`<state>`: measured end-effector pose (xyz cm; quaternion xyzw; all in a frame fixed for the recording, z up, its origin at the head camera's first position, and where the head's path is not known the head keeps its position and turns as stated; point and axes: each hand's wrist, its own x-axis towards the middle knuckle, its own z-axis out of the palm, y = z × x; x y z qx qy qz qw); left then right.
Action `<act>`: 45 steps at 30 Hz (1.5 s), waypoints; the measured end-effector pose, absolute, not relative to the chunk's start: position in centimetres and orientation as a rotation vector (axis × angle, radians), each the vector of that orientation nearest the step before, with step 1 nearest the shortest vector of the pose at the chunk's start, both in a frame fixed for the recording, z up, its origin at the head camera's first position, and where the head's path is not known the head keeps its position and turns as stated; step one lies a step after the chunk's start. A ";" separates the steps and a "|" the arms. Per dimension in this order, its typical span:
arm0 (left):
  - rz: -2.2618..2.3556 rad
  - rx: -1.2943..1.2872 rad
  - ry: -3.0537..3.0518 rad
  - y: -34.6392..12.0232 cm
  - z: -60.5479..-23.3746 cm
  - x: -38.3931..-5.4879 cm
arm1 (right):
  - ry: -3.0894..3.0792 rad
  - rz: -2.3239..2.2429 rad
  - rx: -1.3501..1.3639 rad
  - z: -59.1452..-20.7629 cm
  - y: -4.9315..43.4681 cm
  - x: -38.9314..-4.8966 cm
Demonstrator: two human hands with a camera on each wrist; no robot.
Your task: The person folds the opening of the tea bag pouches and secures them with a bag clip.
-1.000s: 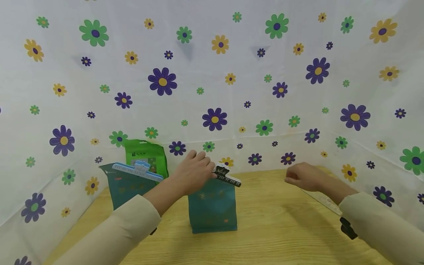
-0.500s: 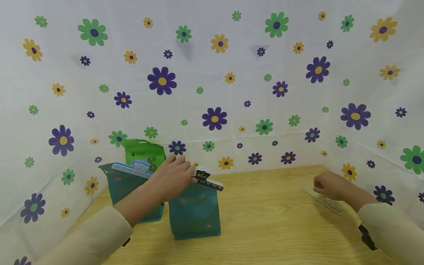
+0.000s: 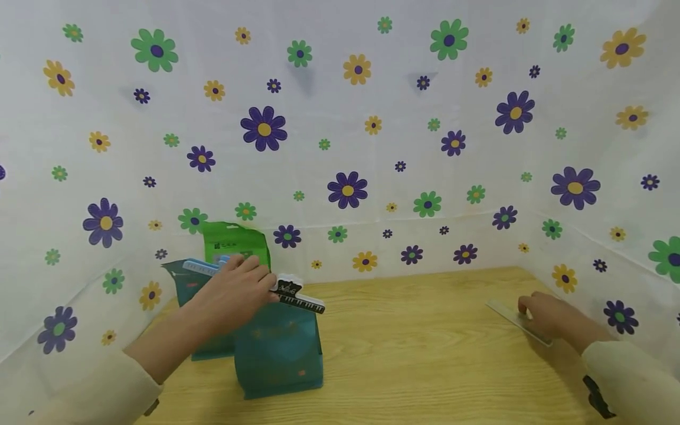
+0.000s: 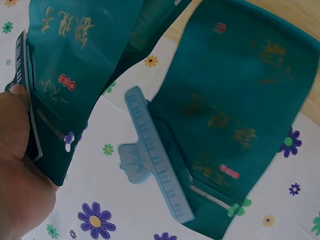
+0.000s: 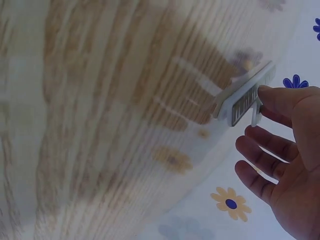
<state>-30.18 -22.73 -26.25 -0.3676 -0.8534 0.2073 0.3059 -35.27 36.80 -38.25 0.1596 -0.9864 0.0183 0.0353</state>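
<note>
My left hand (image 3: pixel 234 292) grips the top of a teal pouch (image 3: pixel 278 348), at the black bag clip with piano-key markings (image 3: pixel 297 298) across its mouth. In the left wrist view that hand (image 4: pixel 25 170) has its thumb on the clip's bar. A second teal pouch (image 4: pixel 225 100), closed with a light blue clip (image 4: pixel 155 155), stands beside it, partly hidden behind my left hand and arm in the head view. Over at the right, my right hand (image 3: pixel 549 316) pinches a white clip (image 5: pixel 245 100) between thumb and forefinger, the other fingers loosely bent.
A bright green pouch (image 3: pixel 236 239) stands behind the teal ones at the back left. The wood-grain table (image 3: pixel 414 336) is bordered at the back and sides by white cloth with printed flowers (image 3: pixel 372 147).
My left hand has moved the black-clipped pouch left, close to the other teal pouch. My right hand has gone right and down to the white clip and taken hold of it.
</note>
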 end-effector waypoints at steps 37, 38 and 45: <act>0.565 -0.784 -2.439 -36.4 -24.9 -29.3 | -3.083 0.149 0.484 -38.0 36.9 -34.9; 0.554 -0.772 -2.459 -36.2 -24.7 -29.3 | -3.082 0.146 0.487 -38.0 36.9 -34.9; 0.505 -0.715 -2.498 -34.2 -22.4 -29.8 | -3.080 0.142 0.497 -37.7 36.6 -34.9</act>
